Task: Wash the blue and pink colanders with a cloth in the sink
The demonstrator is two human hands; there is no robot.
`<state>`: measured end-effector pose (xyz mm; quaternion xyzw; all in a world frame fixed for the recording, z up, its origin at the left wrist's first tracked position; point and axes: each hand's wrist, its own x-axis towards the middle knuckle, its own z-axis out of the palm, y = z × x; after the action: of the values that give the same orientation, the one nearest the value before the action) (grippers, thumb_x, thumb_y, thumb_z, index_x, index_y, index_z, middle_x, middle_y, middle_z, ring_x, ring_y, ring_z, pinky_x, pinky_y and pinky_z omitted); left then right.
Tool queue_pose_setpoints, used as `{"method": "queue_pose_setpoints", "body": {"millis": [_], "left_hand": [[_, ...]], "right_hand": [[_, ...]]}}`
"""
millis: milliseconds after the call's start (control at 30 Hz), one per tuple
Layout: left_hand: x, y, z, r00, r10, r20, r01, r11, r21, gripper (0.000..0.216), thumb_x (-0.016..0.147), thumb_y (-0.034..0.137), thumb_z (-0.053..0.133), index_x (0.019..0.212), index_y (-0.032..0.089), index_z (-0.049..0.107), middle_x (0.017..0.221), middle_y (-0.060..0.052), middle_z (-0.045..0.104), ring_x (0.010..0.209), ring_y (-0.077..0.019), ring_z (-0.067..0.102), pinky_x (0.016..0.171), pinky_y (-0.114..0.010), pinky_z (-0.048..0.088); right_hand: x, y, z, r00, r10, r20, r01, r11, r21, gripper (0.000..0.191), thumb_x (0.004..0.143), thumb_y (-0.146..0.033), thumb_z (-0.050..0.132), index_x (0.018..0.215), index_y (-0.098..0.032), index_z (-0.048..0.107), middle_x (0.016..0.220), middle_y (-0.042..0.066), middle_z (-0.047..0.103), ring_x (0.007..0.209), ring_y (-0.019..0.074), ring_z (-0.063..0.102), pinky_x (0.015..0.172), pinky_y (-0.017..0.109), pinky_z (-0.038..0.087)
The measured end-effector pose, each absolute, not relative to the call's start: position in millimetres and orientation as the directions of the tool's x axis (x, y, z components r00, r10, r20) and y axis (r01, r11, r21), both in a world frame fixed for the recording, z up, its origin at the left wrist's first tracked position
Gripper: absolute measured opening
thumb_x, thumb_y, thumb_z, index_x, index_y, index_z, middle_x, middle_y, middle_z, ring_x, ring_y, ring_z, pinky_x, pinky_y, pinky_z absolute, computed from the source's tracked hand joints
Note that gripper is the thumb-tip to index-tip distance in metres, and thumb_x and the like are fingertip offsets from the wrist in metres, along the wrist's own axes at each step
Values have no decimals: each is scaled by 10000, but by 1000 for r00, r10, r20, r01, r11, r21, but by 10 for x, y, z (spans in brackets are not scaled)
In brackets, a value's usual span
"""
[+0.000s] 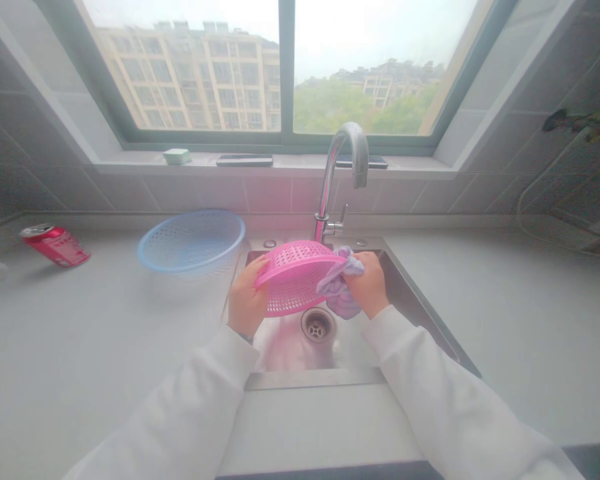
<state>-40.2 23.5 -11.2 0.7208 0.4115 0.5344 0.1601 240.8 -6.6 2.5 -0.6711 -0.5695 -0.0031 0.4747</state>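
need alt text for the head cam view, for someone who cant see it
A person's left hand holds a pink perforated plastic basket tilted over a stainless steel sink while the right hand presses a lilac cloth against it. A pale blue basket and a red can lie on the counter to the left, and a curved faucet stands before a window.

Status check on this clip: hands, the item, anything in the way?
Left hand gripping pink plastic basket over the sink. Right hand pressing lilac cloth against its rim. Faucet behind.
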Motion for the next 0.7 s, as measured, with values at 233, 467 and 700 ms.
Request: {"method": "queue_pose_setpoints", "body": {"millis": [233,467,700], "left_hand": [[-374,256,-85,229,764,603,563,-609,558,470,906,140,531,1362,141,643,1494,-183,626,1459,-333,538,1227,-592,415],[-201,89,-57,393,772,500,656,-616,435,744,794,25,569,1512,211,525,1588,-143,548,1508,-343,481,1254,-611,379],[-284,188,-113,304,788,535,576,-599,556,591,836,25,515,1338,278,699,1443,-32,691,1431,-277,582,1201,-507,501]], "right_hand": [[2387,-123,30,362,765,533,821,9,-571,215,865,-367,588,815,-209,725,1017,112,679,982,285,642,872,411,530],[2025,-283,110,97,798,595,970,59,-237,317,721,-185,719,1018,-269,788,1191,96,718,1080,292,615,828,350,530],[2158,-189,53,197,804,561,917,50,-395,313,733,-202,693,1023,-277,781,1181,70,705,1095,276,625,818,348,539]]}}
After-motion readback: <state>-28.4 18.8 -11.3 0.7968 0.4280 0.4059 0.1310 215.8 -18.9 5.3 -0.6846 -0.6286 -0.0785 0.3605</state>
